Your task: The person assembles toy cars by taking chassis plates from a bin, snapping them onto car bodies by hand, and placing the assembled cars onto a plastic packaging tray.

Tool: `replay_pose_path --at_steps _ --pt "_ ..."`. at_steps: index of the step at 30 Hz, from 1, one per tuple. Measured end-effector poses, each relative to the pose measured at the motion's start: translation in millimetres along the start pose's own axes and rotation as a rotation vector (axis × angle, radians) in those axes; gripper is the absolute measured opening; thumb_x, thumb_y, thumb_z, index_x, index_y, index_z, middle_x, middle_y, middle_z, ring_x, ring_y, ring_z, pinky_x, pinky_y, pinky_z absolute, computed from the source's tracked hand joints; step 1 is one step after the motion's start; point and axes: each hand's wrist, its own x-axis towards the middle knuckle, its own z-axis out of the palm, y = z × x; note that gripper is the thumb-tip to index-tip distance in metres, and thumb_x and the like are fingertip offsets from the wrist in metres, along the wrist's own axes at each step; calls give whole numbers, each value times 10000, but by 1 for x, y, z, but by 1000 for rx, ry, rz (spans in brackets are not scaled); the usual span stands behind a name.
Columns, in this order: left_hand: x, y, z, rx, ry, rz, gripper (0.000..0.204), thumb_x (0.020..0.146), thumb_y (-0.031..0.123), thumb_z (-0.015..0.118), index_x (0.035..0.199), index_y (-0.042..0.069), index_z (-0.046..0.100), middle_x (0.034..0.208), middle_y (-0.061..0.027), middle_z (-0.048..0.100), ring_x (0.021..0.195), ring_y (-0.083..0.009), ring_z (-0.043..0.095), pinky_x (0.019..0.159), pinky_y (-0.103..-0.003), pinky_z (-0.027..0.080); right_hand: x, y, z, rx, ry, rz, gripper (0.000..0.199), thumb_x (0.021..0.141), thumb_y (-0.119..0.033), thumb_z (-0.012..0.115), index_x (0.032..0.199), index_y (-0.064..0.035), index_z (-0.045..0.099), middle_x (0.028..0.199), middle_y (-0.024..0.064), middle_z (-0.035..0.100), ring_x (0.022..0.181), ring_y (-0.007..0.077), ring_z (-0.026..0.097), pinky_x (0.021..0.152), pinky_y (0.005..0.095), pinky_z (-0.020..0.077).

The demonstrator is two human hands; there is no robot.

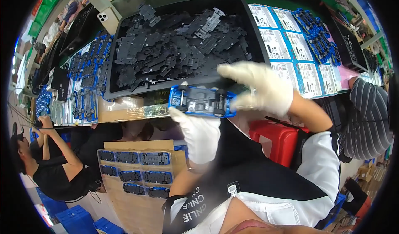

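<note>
both hands are in white gloves, left hand and right hand. pinched between the fingertips is a toy car with a bright blue body, grey-black underside and black wheels. just past the fingers there's a black tray full of matte black chassis plates. out beyond the right fingers: white sheets with blue borders and a bunch of blue cars, then a pink strip of table. below the left fingers a brown cardboard sheet carries blue-and-black cars. under the right wrist, a red stool. sleeve is white, apron black with white lettering
</note>
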Motion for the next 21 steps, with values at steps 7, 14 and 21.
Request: replay_pose_path --at_steps 7,14,21 --pt "-10 23 -4 263 31 140 520 1001 286 519 1428 51 336 1309 -107 565 1174 -214 556 1069 -357 402 114 85 -1 -583 -145 -28 385 842 -261 711 1196 -121 654 1129 118 626 1084 322 611 885 417 524" --pt "-7 28 9 154 110 97 578 954 420 510 1377 39 411 1196 -146 573 1084 -277 575 1009 -431 462 147 109 24 -909 -403 -173 145 820 -158 633 919 -61 674 943 129 683 859 336 693 715 417 568" --pt "-9 34 7 125 180 52 772 951 717 349 1373 81 463 1206 -142 550 1128 -327 531 1030 -507 443 98 128 -19 -763 49 -94 334 842 -139 619 1170 -198 638 886 98 675 819 320 677 724 391 542"
